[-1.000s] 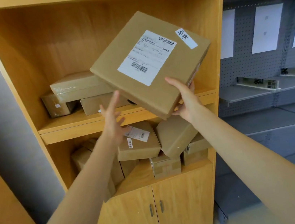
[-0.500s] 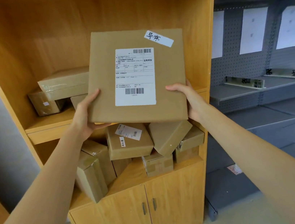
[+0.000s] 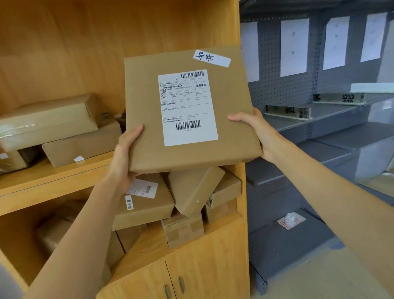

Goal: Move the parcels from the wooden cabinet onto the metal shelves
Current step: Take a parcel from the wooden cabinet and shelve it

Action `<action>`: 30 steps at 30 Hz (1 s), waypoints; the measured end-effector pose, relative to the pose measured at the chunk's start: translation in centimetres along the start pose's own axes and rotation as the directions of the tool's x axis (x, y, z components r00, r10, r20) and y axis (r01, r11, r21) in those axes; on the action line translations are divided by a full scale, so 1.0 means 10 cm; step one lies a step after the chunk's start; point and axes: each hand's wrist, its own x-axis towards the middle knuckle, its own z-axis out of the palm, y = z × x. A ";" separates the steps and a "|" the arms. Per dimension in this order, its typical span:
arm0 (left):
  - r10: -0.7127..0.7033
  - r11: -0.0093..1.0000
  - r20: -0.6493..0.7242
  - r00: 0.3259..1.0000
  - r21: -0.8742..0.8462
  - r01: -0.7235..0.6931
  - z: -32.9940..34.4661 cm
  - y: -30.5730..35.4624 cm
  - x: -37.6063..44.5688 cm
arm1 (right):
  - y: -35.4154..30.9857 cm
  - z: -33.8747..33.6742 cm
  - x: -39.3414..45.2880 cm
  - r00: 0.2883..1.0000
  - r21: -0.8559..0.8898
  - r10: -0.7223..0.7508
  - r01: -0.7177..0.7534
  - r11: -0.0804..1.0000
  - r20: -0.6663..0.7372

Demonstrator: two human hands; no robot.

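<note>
1. Between the two hands in the head view, a flat brown cardboard parcel with a white shipping label (image 3: 186,110) is held upright in front of the wooden cabinet (image 3: 226,8); the left hand (image 3: 126,156) and right hand (image 3: 255,132) clamp its lower edges, thumbs across the front.
2. Right of the right fingers (image 3: 237,117), the grey metal shelves (image 3: 366,134) show no parcels.
3. Behind and below the left fingers (image 3: 135,132), stacked brown boxes (image 3: 43,125) and tumbled brown boxes (image 3: 194,190) remain in the cabinet, so most of the job looks undone.

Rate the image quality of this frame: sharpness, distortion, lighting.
Head view: the shipping label on the held parcel is sharpest, its fine print still unreadable; the metal shelves look soft; wide-angle bending bows the wooden cabinet; light is even, without harsh glare.
</note>
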 end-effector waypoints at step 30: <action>0.008 1.000 0.050 0.999 -0.025 -0.007 4.31 -1.10 1.48 | -0.48 -4.33 1.47 0.996 -0.065 -0.005 -0.001 0.998 -0.088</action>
